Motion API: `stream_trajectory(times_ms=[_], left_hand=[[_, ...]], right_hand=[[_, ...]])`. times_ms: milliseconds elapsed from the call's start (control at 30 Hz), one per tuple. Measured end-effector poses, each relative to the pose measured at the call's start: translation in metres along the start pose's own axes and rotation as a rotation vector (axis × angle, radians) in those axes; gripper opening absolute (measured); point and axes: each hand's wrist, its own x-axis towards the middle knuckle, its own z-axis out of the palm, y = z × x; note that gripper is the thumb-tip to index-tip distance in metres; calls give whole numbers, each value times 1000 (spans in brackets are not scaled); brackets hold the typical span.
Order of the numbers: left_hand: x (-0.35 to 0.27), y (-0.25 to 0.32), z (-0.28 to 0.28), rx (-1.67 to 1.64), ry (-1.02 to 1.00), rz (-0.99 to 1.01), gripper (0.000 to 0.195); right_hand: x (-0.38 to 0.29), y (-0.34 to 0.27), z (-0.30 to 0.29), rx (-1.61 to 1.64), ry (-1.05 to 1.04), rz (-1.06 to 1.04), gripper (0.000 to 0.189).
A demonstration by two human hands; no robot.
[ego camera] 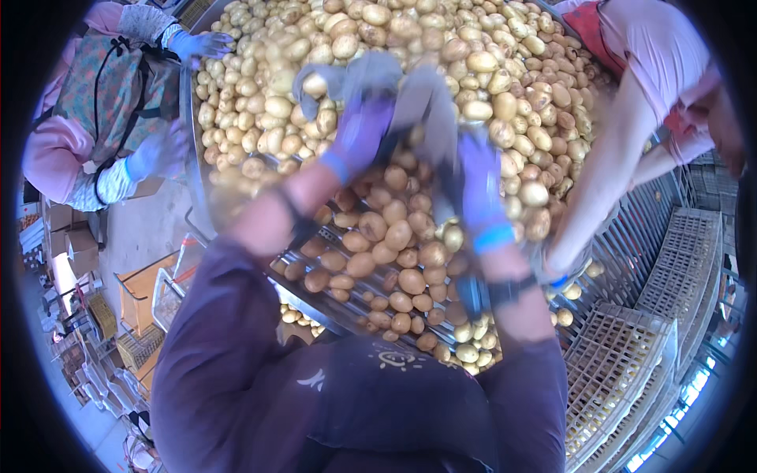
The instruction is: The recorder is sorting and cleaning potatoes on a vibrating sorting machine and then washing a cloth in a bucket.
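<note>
Potatoes (408, 281) lie heaped before me on a metal-slatted sorting table (284, 257). My left hand (364, 127), in a purple glove with a blue cuff, reaches into the upper middle of the heap. Grey, finger-like material (372, 71) extends from it, near a single potato (314, 86). Also in a purple glove, my right hand (480, 174) is lower and to the right, over the potatoes. A blurred grey piece (429, 97) lies between the two hands; whether it is glove or cloth is unclear. Motion blur hides both grips.
Beyond the table's left rim (192, 127) stands a co-worker with blue-gloved hands (198, 46). Another person's pale sleeve (612, 159) reaches in from the right. Plastic crates (615, 343) stand at lower right. Cardboard boxes (80, 248) and an orange-sided cart (145, 290) are at left.
</note>
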Motion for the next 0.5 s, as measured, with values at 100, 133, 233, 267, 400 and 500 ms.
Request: stream_trajectory(times_ms=[100, 133, 233, 267, 400, 500], left_hand=[[-135, 2, 11, 262, -146, 146, 31], [-172, 7, 14, 149, -254, 180, 32], [-158, 10, 18, 482, -540, 167, 33], [-137, 0, 21, 622, -326, 255, 39], [-100, -71, 7, 661, -49, 19, 45], [-99, 25, -7, 632, -197, 38, 31]], right_hand=[[-83, -46, -7, -135, 35, -111, 43], [-119, -44, 23, -185, 146, -170, 42], [-95, -56, 29, -214, 40, -154, 41], [-72, -49, 30, -200, 52, -127, 40], [-12, -75, 51, -239, 64, 36, 36], [-54, -83, 47, -348, -41, 174, 34]])
